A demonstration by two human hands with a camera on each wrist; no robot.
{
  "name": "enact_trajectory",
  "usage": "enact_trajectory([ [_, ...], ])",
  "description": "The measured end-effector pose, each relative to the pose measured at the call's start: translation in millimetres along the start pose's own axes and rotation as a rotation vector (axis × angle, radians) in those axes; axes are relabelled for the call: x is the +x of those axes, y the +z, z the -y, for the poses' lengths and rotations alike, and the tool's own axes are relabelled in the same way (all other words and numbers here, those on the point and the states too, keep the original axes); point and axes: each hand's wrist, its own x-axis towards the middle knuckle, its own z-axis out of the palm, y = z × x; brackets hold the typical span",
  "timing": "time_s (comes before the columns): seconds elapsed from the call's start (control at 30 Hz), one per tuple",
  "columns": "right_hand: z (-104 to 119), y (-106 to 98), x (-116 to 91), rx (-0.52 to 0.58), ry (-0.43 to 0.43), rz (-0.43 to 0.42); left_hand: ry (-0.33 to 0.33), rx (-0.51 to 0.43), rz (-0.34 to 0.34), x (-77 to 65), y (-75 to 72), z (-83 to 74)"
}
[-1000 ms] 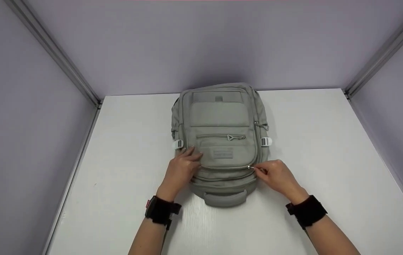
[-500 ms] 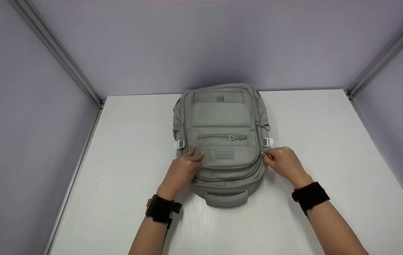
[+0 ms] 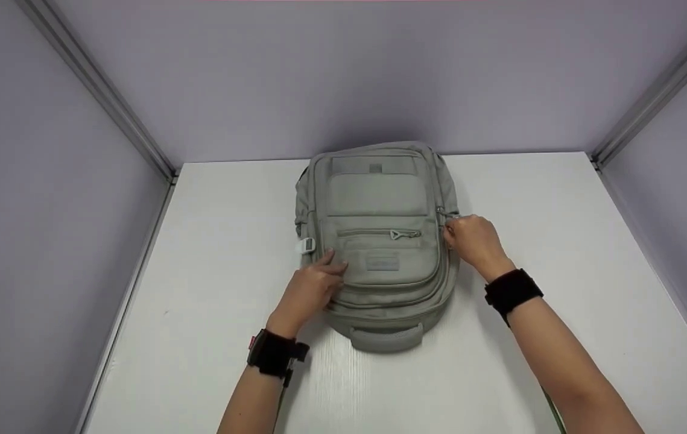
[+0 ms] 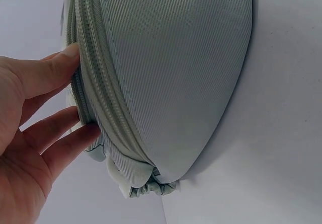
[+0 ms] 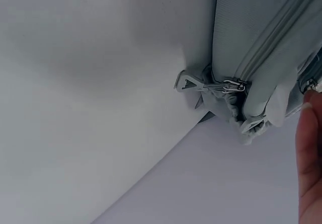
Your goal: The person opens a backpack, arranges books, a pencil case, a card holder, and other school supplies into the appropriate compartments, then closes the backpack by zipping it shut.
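Note:
A grey-green backpack (image 3: 379, 193) lies front side up on the white table, its carry handle (image 3: 386, 339) towards me. My left hand (image 3: 307, 292) rests on the bag's lower left edge with its fingers fairly straight. In the left wrist view, the thumb and fingertips (image 4: 93, 129) touch the bag beside a zipper track (image 4: 103, 88). On the opposite edge, my right hand (image 3: 473, 241) pinches a zipper pull, mostly hidden by the fingers. The right wrist view shows a metal zipper slider (image 5: 310, 85) right at those fingertips.
Another zipper pull with a triangular loop (image 5: 188, 82) hangs from the bag's side. The front pocket has its own zipper pull (image 3: 396, 234). A white buckle (image 3: 306, 245) sits on the left side. Pale walls (image 3: 379, 72) enclose the white table (image 3: 228, 241).
My right hand has moved from the lower right corner up along the bag's right edge, drawing the zipper pull with it. My left hand has stayed in place on the bag.

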Motion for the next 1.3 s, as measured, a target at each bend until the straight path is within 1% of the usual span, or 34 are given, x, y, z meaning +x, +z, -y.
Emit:
enact_trajectory([
  [0.1,-1,6,5,-0.01,0.033,-0.029,-0.002,0.002,-0.001,-0.4,0.2,-0.6],
  [0.23,0,12,8,-0.015,0.078,-0.04,-0.011,0.009,0.003,0.2,-0.5,-1.4],
  [0.3,1,14,10,-0.015,0.1,-0.039,-0.016,0.009,0.01,1.0,-1.0,-1.3],
  [0.63,2,20,14,-0.017,0.17,-0.087,-0.031,0.0,0.041,1.9,-1.0,-3.3],
  [0.83,5,23,15,-0.017,0.182,-0.128,-0.013,-0.007,0.025,1.9,-0.9,-2.3],
  [0.97,5,24,17,-0.024,0.189,-0.119,-0.003,-0.009,0.022,1.7,0.3,-1.3],
  [1.13,6,21,16,-0.006,0.222,-0.075,-0.028,0.007,0.021,1.5,0.7,-2.4],
  [1.2,8,20,13,0.006,0.22,-0.08,-0.043,0.013,0.022,1.3,0.5,-3.9],
  [1.3,15,18,5,0.033,0.192,-0.115,-0.063,0.012,0.009,1.2,-0.5,-7.6],
])
